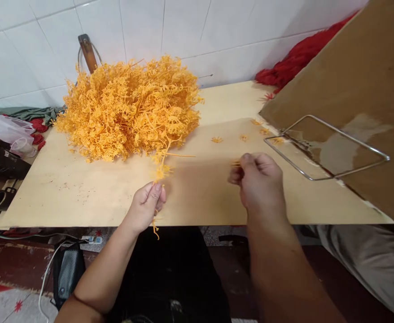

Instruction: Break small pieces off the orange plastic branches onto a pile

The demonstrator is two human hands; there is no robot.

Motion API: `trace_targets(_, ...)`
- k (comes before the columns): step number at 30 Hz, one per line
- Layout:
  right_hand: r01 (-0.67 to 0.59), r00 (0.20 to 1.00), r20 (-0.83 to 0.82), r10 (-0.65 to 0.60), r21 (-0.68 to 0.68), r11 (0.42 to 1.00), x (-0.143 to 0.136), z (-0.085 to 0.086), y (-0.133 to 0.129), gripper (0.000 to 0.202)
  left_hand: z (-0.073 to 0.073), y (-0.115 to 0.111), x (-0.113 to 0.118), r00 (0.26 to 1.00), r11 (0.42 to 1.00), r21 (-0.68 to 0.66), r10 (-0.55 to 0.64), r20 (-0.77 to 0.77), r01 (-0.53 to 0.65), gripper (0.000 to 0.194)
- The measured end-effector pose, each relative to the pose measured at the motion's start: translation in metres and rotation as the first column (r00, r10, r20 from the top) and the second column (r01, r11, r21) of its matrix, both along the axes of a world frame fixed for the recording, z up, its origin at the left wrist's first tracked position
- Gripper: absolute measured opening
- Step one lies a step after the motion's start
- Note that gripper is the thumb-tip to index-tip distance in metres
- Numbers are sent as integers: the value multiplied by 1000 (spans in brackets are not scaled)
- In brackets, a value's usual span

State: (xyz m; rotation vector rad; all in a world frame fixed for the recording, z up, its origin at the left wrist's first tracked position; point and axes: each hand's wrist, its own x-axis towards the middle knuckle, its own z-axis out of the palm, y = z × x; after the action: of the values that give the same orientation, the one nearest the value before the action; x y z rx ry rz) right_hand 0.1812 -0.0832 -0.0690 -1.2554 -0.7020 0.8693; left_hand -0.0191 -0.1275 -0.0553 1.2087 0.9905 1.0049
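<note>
My left hand (149, 204) is closed in a pinch on an orange plastic flower sprig (162, 171). Part of that sprig sticks up above the fingers, and a curled end hangs below them past the table edge. Farther right, my right hand (259, 179) has its fingers pressed together over the tabletop. A small orange flower piece (236, 164) pokes out at its fingertips; the rest of it is hidden. Behind my left hand lies a big bushy heap of orange plastic flowers (129, 112). Loose orange blossoms, one being this blossom (216, 140), lie beyond my right hand.
A large cardboard sheet (352, 98) leans at the right, with a bent metal wire frame (345, 130) at its lower edge. Red material (294, 58) is piled behind it. At the left are a clear plastic bag (8, 128) and a black cylindrical object (3, 157).
</note>
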Motion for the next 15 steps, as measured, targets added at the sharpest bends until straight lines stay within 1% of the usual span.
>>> trace_targets(1, -125, 990, -63, 123, -20, 992, -2, 1, 2, 28, 1, 1, 0, 994, 998, -45, -39, 99, 44, 39)
trace_targets(2, -253, 961, -124, 247, -34, 967, -7, 2, 2, 28, 1, 2, 1, 981, 994, -72, -72, 179, 86, 39)
trace_targets(3, -368, 916, -187, 355, -40, 929, -15, 2, 1, 29, 2, 2, 2, 966, 989, -86, -95, 239, 119, 40)
trace_targets(4, -465, 862, -248, 442, -37, 885, -23, 2, 0, 29, 2, 3, 4, 953, 985, -93, -111, 281, 142, 40)
trace_targets(6, -577, 771, -343, 536, -18, 817, -40, 1, -2, 26, 2, 4, 5, 937, 979, -101, -135, 323, 176, 39)
trace_targets(8, -642, 699, -404, 590, 9, 767, -54, 1, -3, 30, 1, 5, 5, 929, 976, -103, -148, 340, 193, 38)
trace_targets(10, -695, 632, -442, 637, 41, 718, -63, 2, -2, 40, -2, 4, 4, 924, 974, -104, -152, 351, 200, 37)
trace_targets(11, -708, 611, -450, 651, 57, 704, -67, 3, -2, 43, -3, 4, 4, 922, 973, -106, -154, 355, 203, 37)
trace_targets(12, -709, 607, -452, 654, 64, 702, -71, 4, -1, 43, -5, 4, 4, 920, 972, -109, -156, 359, 207, 36)
trace_targets(13, -696, 620, -449, 643, 63, 715, -74, 5, -1, 42, -5, 4, 4, 917, 971, -111, -161, 364, 214, 36)
trace_targets(15, -646, 674, -434, 598, 47, 762, -80, 6, 1, 40, -6, 3, 5, 912, 968, -113, -169, 374, 225, 36)
